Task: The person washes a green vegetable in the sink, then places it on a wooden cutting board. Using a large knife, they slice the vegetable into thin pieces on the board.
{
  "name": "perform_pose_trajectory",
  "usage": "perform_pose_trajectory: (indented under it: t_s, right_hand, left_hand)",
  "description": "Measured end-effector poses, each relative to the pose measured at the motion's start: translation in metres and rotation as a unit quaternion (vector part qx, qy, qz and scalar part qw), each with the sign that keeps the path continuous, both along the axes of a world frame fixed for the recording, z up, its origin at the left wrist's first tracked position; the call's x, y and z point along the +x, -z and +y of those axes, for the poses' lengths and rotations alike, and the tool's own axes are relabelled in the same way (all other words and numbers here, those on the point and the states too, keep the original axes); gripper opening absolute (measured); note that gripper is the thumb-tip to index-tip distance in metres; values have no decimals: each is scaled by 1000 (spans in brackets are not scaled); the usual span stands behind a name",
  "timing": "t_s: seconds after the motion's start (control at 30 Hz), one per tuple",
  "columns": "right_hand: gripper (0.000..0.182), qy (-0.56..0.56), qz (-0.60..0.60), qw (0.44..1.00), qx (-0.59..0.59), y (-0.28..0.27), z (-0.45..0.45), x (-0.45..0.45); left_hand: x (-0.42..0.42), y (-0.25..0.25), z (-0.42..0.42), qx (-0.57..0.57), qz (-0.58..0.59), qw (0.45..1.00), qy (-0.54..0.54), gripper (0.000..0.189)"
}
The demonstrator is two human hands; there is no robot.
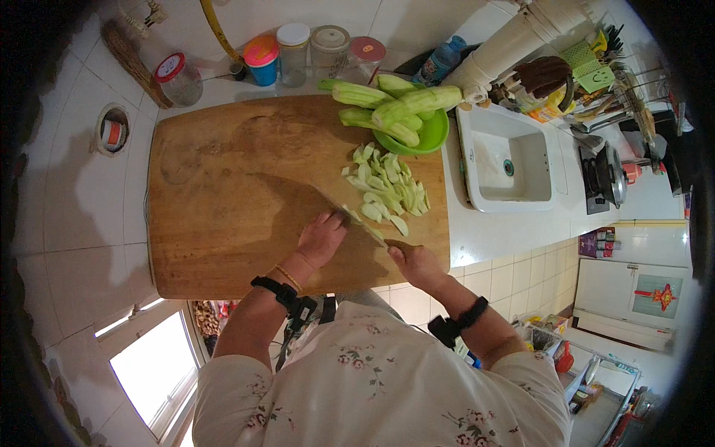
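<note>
My right hand (414, 262) grips the handle of a kitchen knife (366, 228), whose blade points away to the upper left, low over a wooden cutting board (223, 234). Beside the blade, my left hand (323, 239) has its fingers bent down at the board; whatever lies beneath them is hidden. Pale slices cling along the blade. To the right of the knife spreads a loose pile of pale green gourd slices (391, 181). Beyond the pile, several whole peeled gourds (416, 106) rest heaped in and over a green plastic bowl (420, 146) at the board's far right corner.
A white sink (516, 190) is set into the counter right of the board. Jars (293, 56) and a blue bottle (441, 60) line the back wall near a thick slanted pipe (508, 39). Farther right are utensils and a lidded wok (611, 176) on a stove.
</note>
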State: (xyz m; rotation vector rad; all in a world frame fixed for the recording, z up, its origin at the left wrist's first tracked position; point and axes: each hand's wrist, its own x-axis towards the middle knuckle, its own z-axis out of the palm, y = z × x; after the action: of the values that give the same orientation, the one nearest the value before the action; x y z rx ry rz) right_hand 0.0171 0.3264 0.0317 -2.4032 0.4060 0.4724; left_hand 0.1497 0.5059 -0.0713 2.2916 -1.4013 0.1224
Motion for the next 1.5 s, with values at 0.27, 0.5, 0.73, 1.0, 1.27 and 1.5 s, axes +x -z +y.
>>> perform_pose_trajectory:
  t_s: [0.27, 0.5, 0.73, 1.0, 1.27, 1.5]
  right_hand:
    - [38, 3, -29, 999, 17, 2, 2, 7]
    - [36, -23, 17, 1000, -5, 8, -5, 11]
    - [37, -28, -3, 1000, -12, 14, -1, 11]
    - [37, -32, 2, 999, 18, 4, 4, 14]
    - [36, -45, 2, 999, 19, -3, 8, 17]
    - [37, -52, 2, 999, 12, 25, 0, 19]
  left_hand:
    - [2, 15, 5, -20, -7, 1000, -2, 12]
    - [1, 6, 7, 2, -9, 1000, -7, 15]
    - [-2, 15, 10, 12, 27, 999, -14, 16]
    - [-5, 11, 14, 0, 9, 999, -35, 12]
    - [-9, 4, 17, 0, 11, 998, -59, 12]
    - [-5, 3, 19, -14, 25, 999, -35, 15]
